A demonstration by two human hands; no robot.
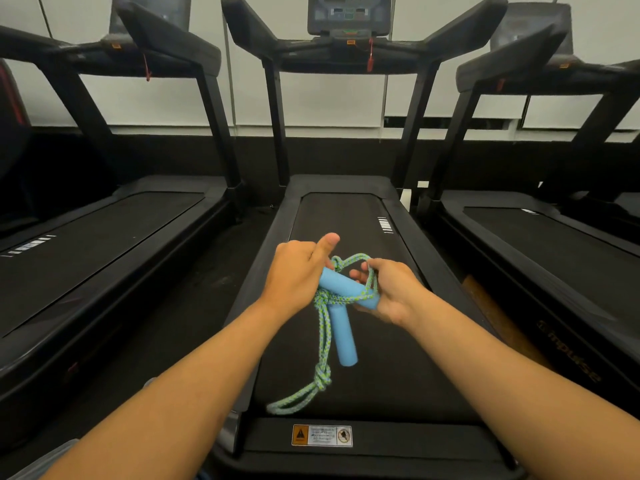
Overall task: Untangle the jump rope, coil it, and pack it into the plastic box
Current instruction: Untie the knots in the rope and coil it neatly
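Observation:
A jump rope with a green-and-blue braided cord [321, 336] and two light blue foam handles hangs knotted between my hands above the treadmill belt. My left hand [298, 271] grips the upper end of one blue handle [343, 284], thumb sticking up. My right hand [389, 289] holds that handle's lower end, and a loop of cord passes over its fingers. The second blue handle [341, 336] dangles below the tangle. A knot [322, 375] sits lower on the cord, and its looped end [284, 403] lies on the belt. No plastic box is in view.
I stand at the rear of the middle treadmill [433, 358], whose console [349, 15] is far ahead. Another treadmill [104, 237] stands on the left and one [554, 254] on the right, with dark floor gaps between. A warning sticker [322, 435] marks the rear edge.

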